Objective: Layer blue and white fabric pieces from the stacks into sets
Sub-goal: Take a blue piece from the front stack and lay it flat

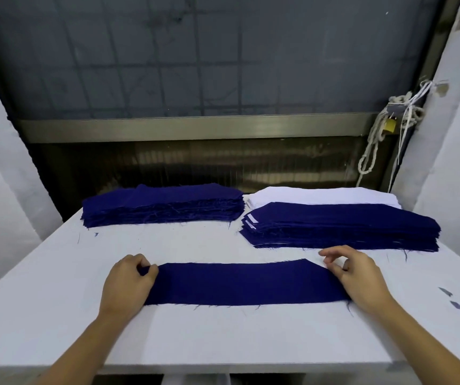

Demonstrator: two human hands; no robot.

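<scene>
Gripping the left end of the blue piece [240,283] with my left hand [129,282], I am curling my fingers around the cloth, and a little blue is showing between thumb and fingers. My right hand [359,276] is lying with its palm on the right end of the same piece; its fingers are loosely bent and lifted, and they are not holding anything that I can see. The blue piece is lying flat and stretched between both hands on the white table [56,273], near the front edge. Farther from me, on the right, the right blue stack [340,229] is sitting just behind my right hand, with small white strips showing at its left corner. The white stack [320,197] is lying directly behind it, touching it. On the left, well apart from my hands, the left blue stack [162,207] is resting near the back edge. Two small grey scraps [459,305] are lying at the right side of the table. A white cord [373,145] and a brass padlock [390,125] are hanging at the back right.
</scene>
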